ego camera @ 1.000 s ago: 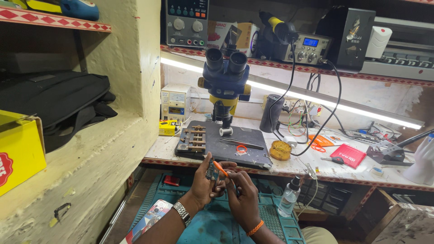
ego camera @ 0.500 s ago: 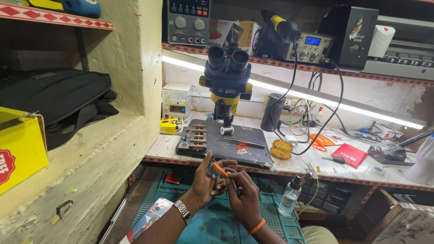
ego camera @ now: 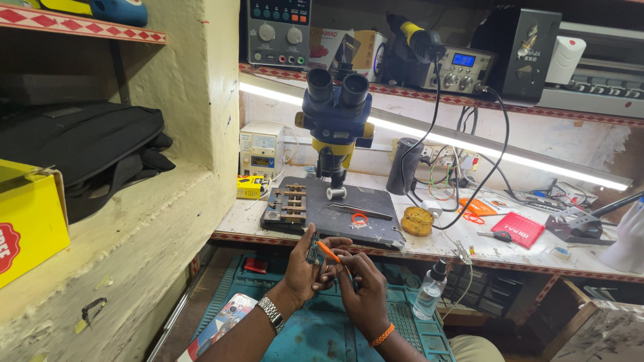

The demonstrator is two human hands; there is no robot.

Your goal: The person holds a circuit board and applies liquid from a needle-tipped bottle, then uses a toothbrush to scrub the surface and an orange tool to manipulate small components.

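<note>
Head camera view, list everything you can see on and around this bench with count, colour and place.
Microscope: one, blue and yellow, bench centre.
Work mat: one, dark, under the microscope.
Tweezers: one, metal, on the mat.
Power supply: one, grey, upper shelf.
Red case: one, bench right.
Squeeze bottle: one, clear, below bench edge.
Black bag: one, left shelf.
Yellow box: one, far left.
Circuit board: one, small, in left hand.
Orange tool: one, in right hand.
Left hand: wears a watch.
Right hand: orange wristband.
</note>
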